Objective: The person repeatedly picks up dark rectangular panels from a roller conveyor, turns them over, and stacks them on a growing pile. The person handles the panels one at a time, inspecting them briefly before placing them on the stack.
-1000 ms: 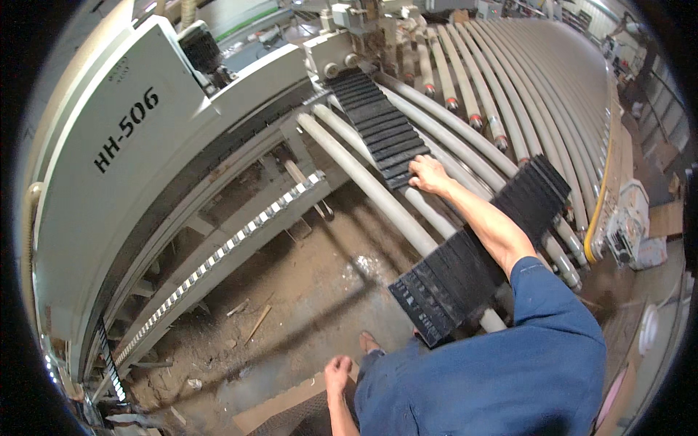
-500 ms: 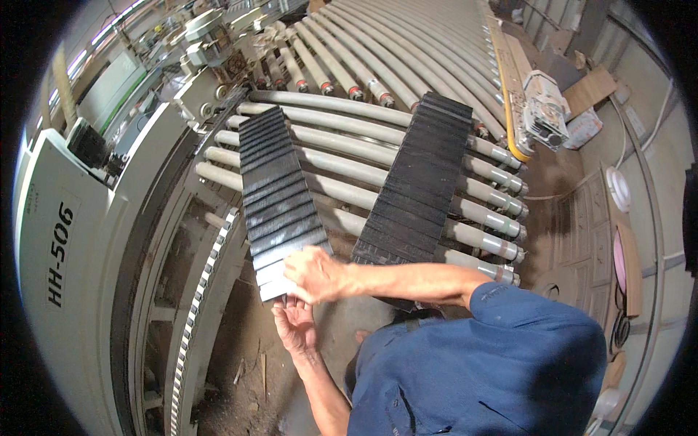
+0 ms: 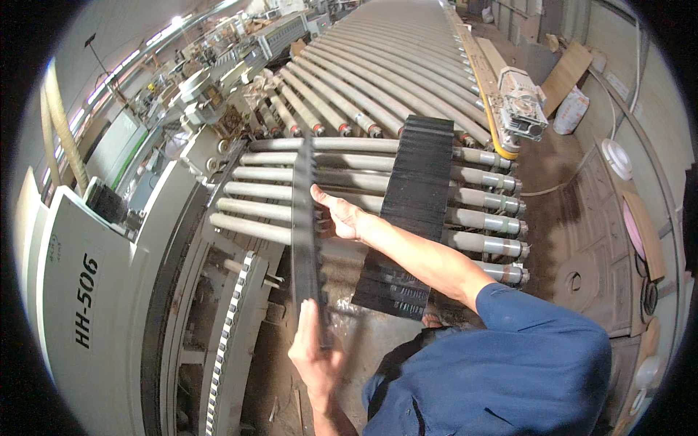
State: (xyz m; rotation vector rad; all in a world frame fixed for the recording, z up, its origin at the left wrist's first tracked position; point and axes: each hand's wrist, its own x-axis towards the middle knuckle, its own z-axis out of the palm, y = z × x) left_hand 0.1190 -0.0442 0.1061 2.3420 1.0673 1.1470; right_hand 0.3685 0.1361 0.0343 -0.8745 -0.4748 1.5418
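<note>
A long black slatted panel [image 3: 302, 240] is tilted up on its edge, smeared by motion, with its narrow side toward me. Around its near end my left hand [image 3: 316, 360] is closed, thumb on the face at the left. Farther along, my right hand [image 3: 345, 216] grips the right edge, its thumb laid against the panel and its fingers partly hidden behind it. To the right, a second black slatted panel [image 3: 418, 189] lies flat across the rollers, its near end reaching past the last one.
The conveyor rollers [image 3: 334, 161] run under both panels and stretch away to the back. On the left stands a pale machine housing [image 3: 94, 291] beside a toothed strip [image 3: 227, 327]. A motor [image 3: 520, 105] sits at the right rail, near carved door panels [image 3: 582, 247] by the wall.
The left panel has gone from lying flat on the rollers to standing on edge. My right hand has moved farther along it, and the view has shifted.
</note>
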